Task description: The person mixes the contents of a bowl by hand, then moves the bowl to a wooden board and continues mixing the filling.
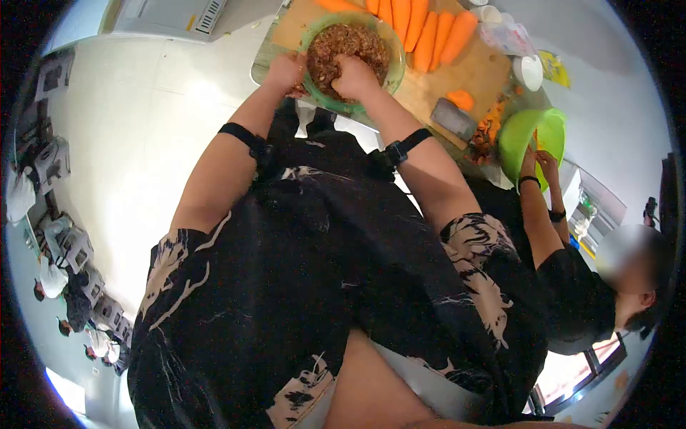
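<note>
Hands (pixel 287 72) at bowl (pixel 398 64), right (pixel 356 79) in mixture (pixel 354 40).

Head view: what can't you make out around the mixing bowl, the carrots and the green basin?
All in the head view:
Right hand: fingertips hidden by the hand itself and the brown mixture.
Left hand: too small to tell how its fingers meet the mixing bowl.
Carrots: several cut off by the top edge.
Green basin: its wall hides part of the inside.

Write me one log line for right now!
Left hand: at bowl rim | right hand: in brown mixture | carrots: on board
</note>
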The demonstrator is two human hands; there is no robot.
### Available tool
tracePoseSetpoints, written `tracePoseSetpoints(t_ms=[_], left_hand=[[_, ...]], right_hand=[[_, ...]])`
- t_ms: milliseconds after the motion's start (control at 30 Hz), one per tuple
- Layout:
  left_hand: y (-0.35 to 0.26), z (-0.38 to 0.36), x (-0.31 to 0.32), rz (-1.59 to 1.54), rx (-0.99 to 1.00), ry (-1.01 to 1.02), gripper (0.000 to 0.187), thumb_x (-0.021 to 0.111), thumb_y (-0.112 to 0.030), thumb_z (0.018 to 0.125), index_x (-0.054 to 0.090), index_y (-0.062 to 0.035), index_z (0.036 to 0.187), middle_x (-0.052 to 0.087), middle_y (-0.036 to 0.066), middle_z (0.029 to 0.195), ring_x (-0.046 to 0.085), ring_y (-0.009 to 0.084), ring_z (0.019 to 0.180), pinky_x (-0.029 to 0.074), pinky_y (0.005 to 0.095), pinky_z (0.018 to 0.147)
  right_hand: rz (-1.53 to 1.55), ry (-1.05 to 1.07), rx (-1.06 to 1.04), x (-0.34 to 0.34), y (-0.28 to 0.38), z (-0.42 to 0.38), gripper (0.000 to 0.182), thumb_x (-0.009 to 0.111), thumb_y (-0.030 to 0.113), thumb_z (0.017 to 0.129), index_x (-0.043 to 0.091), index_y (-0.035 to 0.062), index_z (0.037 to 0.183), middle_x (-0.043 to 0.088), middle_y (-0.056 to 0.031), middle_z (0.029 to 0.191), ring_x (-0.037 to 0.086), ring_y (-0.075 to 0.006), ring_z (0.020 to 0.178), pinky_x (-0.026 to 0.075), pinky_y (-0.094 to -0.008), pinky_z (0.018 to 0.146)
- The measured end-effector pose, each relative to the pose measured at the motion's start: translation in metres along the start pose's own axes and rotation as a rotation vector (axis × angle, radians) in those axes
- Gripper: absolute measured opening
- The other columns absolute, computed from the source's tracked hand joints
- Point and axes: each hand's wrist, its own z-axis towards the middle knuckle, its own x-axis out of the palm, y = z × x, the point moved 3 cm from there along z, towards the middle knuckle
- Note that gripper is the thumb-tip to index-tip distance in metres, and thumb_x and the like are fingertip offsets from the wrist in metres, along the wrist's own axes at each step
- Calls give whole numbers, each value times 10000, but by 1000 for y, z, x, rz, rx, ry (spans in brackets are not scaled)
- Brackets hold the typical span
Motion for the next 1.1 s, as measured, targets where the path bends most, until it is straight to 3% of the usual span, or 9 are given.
tracePoseSetpoints(t_ms=[100,200,333,433,533,633,833,1033,1100], left_hand=[[13,21,-6,310,362,-150,476,364,-420,977,569,0,1068,633,279,833,650,424,768,534,482,687],[10,28,-10,239,231,-66,469,360,-416,986,572,-6,1069,643,253,854,676,361,728,552,447,620],[-17,6,-27,3,85,132,436,377,-400,991,573,-15,1050,653,217,863,691,278,691,551,393,557],[-18,5,-32,-64,92,187,420,392,-391,987,574,-15,1033,657,209,859,690,268,679,544,387,559],[-7,25,-23,86,259,108,418,403,-391,978,576,-14,1032,655,224,863,678,317,687,539,424,630],[-9,25,-21,131,298,61,421,401,-396,970,577,-17,1026,651,238,880,654,387,769,514,470,736],[-5,31,-10,123,325,-7,428,387,-406,964,580,-25,994,642,251,926,603,445,914,479,507,814],[-14,29,-23,152,269,65,422,392,-401,965,579,-23,979,640,254,931,602,446,918,479,511,807],[-13,32,-20,168,278,73,416,398,-397,966,578,-22,974,639,254,936,600,444,928,478,510,811]], right_hand=[[561,-104,81,5,-6,22,458,784,153,681,644,13,1094,670,-133,1023,636,-246,966,501,-352,814],[1382,-24,337,-5,-20,18,419,766,101,728,641,26,1121,664,-79,1028,633,-196,944,500,-320,762],[1075,-202,128,-37,-21,7,431,765,244,752,654,130,1152,673,-86,1027,638,-241,968,506,-384,825],[249,-274,-152,-55,2,-12,528,764,313,741,612,153,1220,631,-142,1153,597,-308,1086,477,-427,919],[-218,-403,-211,-50,15,-7,718,757,384,724,485,153,1347,523,-212,1303,514,-360,1205,412,-460,1015],[-364,-286,10,-34,12,4,915,780,385,675,340,135,1438,433,-230,1381,458,-396,1244,406,-428,1027],[65,-145,480,14,-21,41,904,807,378,627,396,84,1376,574,-237,1225,559,-339,1155,443,-439,994],[591,-102,402,-12,-13,38,580,773,315,682,594,93,1187,631,-171,1156,616,-374,1022,478,-398,943],[439,-243,156,-32,4,36,487,750,259,709,623,67,1138,664,-154,1042,641,-291,930,502,-351,863]])
